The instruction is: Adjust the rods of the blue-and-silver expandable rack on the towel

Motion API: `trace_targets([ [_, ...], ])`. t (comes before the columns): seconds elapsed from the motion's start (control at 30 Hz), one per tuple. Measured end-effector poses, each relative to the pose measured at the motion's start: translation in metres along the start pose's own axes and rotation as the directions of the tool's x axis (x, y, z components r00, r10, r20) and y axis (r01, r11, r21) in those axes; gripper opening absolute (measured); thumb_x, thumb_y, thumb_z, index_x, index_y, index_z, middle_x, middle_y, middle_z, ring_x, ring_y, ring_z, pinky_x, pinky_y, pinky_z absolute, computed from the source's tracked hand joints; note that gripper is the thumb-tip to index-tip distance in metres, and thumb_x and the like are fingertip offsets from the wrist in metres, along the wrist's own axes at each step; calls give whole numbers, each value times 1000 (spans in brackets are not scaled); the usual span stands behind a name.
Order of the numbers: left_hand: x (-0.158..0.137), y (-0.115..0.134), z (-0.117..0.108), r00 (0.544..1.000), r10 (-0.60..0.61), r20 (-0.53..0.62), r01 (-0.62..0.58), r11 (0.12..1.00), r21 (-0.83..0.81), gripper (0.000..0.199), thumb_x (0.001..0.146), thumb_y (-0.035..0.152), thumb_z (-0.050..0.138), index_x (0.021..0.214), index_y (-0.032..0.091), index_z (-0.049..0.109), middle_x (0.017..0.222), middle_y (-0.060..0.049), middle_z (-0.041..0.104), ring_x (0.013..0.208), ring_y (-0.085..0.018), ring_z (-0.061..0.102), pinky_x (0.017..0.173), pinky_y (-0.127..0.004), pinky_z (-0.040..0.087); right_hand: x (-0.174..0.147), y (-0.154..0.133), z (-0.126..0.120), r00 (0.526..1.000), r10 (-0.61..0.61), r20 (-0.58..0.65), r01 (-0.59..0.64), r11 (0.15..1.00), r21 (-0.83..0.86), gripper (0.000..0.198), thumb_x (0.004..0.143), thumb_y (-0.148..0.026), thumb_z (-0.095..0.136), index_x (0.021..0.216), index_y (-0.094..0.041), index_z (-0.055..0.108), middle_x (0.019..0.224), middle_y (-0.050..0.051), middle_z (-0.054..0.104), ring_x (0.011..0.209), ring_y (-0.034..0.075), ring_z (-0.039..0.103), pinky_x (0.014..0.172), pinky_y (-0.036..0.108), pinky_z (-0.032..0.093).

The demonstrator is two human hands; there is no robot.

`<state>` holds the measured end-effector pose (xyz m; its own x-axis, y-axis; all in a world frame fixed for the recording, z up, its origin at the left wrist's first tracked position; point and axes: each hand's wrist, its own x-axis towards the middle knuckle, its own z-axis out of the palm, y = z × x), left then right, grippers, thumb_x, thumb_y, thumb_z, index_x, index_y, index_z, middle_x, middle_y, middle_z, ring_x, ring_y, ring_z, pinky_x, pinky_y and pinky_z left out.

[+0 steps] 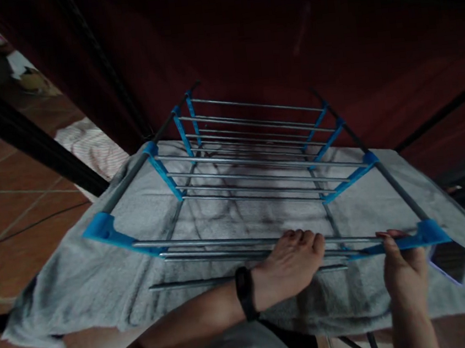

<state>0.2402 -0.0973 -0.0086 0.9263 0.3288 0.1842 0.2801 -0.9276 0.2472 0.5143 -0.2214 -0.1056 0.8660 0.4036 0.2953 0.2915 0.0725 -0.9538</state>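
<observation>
A rack [256,167] of thin metal rods and blue plastic brackets lies on a grey blanket, its tiers stretching away from me. My left hand [293,259], with a black watch on the wrist, has its fingers wrapped over the metal rods [215,243] of the nearest tier. At that tier's right end, my right hand [406,266] grips the blue bracket [406,241] where the rods meet it, thumb on the near side. A loose-looking rod [186,284] lies on the blanket in front, passing behind my left forearm. The left near bracket [118,236] is untouched.
The grey blanket [94,282] covers the raised surface beneath the rack. A dark phone-like slab [451,261] lies right of my right hand. Dark red fabric [243,40] hangs behind, with black poles [33,134] at the sides. A cable [33,221] crosses the tiled floor.
</observation>
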Motion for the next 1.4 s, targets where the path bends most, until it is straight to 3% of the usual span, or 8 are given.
trace_targets([
  [0.1, 32, 13, 6, 996, 51, 68, -44, 994, -96, 32, 98, 13, 49, 130, 13, 52, 115, -11, 66, 104, -24, 67, 87, -38, 55, -2, -2, 3, 1000, 12, -13, -12, 1000, -2, 42, 77, -53, 81, 106, -26, 66, 100, 2, 69, 99, 24, 68, 108, 51, 43],
  [0.3, 67, 24, 10, 989, -4, 146, 20, 994, -110, 34, 98, 6, 37, 122, 18, 58, 114, -10, 68, 99, -22, 71, 80, -35, 56, -8, -17, 10, 1000, 2, 19, -2, 1000, -26, 40, 82, -54, 76, 109, -26, 66, 103, 4, 69, 100, 24, 67, 103, 48, 48],
  [0.5, 67, 19, 16, 988, -43, 151, 52, 997, -53, 34, 102, 11, 38, 126, 23, 58, 113, -9, 70, 94, -22, 73, 76, -35, 57, -19, -22, 3, 984, 63, 164, -55, 997, -52, 44, 92, -53, 68, 128, -27, 66, 125, 7, 72, 122, 26, 63, 113, 47, 43],
  [0.6, 66, 19, 18, 990, -40, 135, 48, 997, -53, 34, 103, 14, 36, 127, 24, 59, 113, -8, 70, 94, -22, 73, 76, -34, 56, -23, -20, -2, 976, 91, 197, -86, 996, -36, 51, 92, -51, 69, 137, -29, 62, 129, 6, 72, 123, 26, 64, 112, 46, 46],
  [0.77, 66, 19, 19, 992, -28, 127, 33, 999, -43, 37, 104, 16, 37, 133, 25, 58, 113, -7, 71, 93, -22, 72, 73, -34, 56, -21, -14, 0, 980, 46, 192, -40, 999, -34, 46, 93, -51, 69, 132, -27, 64, 123, 7, 74, 116, 26, 68, 106, 45, 50],
  [0.93, 63, 20, 24, 993, -5, 120, 6, 1000, -9, 43, 101, 10, 38, 139, 23, 56, 117, -9, 71, 96, -22, 72, 75, -35, 56, -21, -12, 2, 986, 13, 163, -2, 998, -62, 38, 94, -49, 67, 125, -28, 66, 123, 7, 74, 119, 26, 66, 111, 47, 47],
  [1.2, 61, 22, 25, 991, -23, 132, 30, 998, -57, 38, 105, 18, 37, 136, 25, 58, 115, -8, 72, 96, -21, 72, 75, -34, 55, -23, -8, 4, 989, 21, 144, -14, 999, -51, 44, 93, -50, 67, 132, -29, 64, 127, 8, 73, 125, 27, 65, 115, 51, 44],
  [1.4, 61, 20, 28, 992, 5, 129, -2, 1000, -25, 45, 104, 15, 34, 144, 22, 53, 117, -10, 71, 99, -23, 72, 79, -37, 58, -24, -6, 7, 992, 23, 121, -17, 999, -50, 43, 92, -50, 67, 128, -27, 65, 128, 9, 72, 126, 27, 65, 117, 52, 43],
])
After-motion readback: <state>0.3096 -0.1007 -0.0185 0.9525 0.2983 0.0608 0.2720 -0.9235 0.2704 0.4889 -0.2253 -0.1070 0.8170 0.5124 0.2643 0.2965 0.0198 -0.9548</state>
